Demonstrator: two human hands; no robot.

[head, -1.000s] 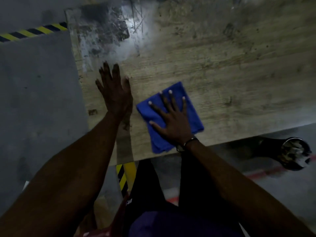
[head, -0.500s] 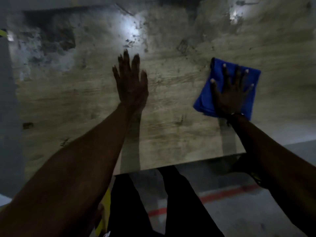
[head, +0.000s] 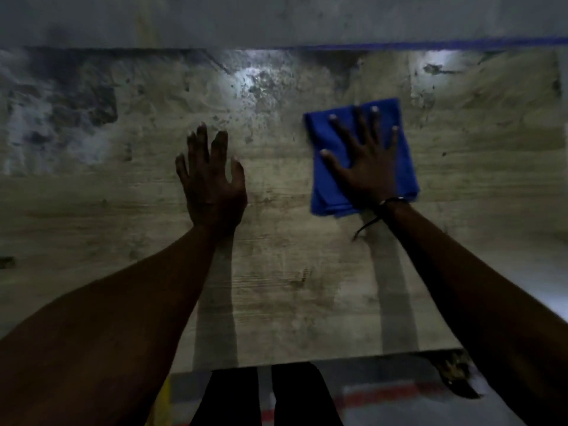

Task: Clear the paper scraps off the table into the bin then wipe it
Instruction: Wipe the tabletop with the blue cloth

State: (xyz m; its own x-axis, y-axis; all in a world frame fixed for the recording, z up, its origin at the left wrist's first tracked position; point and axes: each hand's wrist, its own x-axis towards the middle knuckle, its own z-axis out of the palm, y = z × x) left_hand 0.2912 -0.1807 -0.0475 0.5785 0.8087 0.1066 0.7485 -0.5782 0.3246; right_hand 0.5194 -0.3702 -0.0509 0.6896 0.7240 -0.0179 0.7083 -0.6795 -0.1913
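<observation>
A folded blue cloth (head: 325,179) lies flat on the worn wooden table (head: 276,287), right of centre. My right hand (head: 367,162) presses down on it with fingers spread and straight. My left hand (head: 212,182) rests on the bare tabletop at the centre, fingers extended and slightly bent at the tips, holding nothing. No paper scraps show on the table.
The table's near edge (head: 338,359) runs across the bottom, with my dark trouser legs (head: 267,395) below it. A dark bin (head: 455,373) with scraps sits partly hidden under my right forearm. A grey wall with a blue stripe (head: 430,46) bounds the far edge.
My right hand has slid the blue cloth from beside my left hand out to the right across the table. The view has swung right and my left hand stayed flat on the tabletop.
</observation>
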